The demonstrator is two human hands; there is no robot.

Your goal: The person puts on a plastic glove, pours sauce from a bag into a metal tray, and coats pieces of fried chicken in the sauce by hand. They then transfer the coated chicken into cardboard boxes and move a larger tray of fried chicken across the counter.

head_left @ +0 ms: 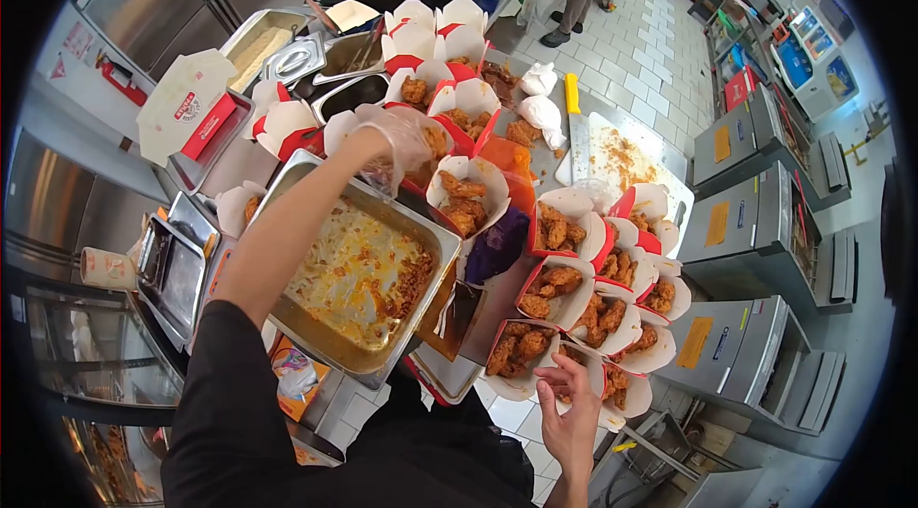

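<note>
A steel pan (349, 350) lies on the near side of the fingers of the gloved left hand (394, 149), whose grip I cannot tell; cartons (572, 288) stand beside them and beside the loosely parted, empty fingers of the right hand (572, 408). Chicken pieces (466, 214) sit near both; a light, low touch should avoid tipping cartons.

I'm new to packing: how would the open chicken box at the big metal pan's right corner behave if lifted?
The open box would probably flex if squeezed, since its sides look like thin card. Most of its weight is likely the chicken pieces inside. With its top unclosed, a sharp tilt could spill them.
</note>
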